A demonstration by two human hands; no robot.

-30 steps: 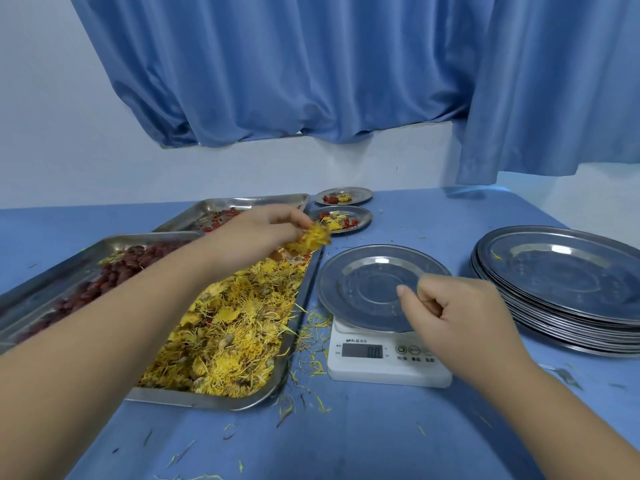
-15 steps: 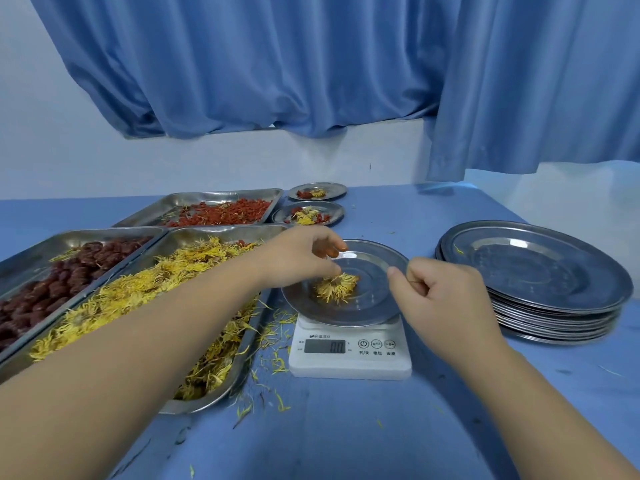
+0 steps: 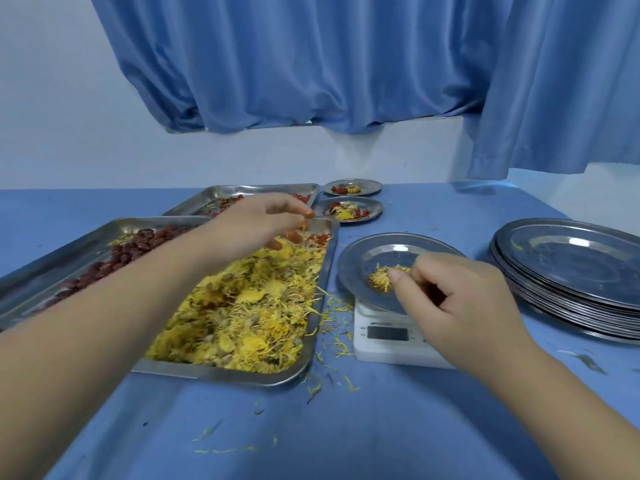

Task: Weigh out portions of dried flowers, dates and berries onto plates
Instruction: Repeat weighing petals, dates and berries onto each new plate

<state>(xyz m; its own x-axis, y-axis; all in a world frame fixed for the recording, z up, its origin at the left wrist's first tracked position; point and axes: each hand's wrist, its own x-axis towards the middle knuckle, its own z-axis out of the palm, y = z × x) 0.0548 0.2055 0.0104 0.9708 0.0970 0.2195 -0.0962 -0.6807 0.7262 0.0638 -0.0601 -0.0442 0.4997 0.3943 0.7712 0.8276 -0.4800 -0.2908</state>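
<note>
Left hand [image 3: 256,226] is hovering over the flower tray's [image 3: 225,374] far edge, left of the scale [image 3: 391,351] — fingers bunched, hold unclear. Right hand [image 3: 460,299] is curling above the scale — thumb touching flowers [image 3: 379,280], grip unclear.

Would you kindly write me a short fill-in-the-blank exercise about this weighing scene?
The plate holding a few flowers sits on the ____.
The stack of plates lies to the ____ of the scale.
Beyond the scale stand ____ small filled plates.
Missing words: scale; right; two.
</note>
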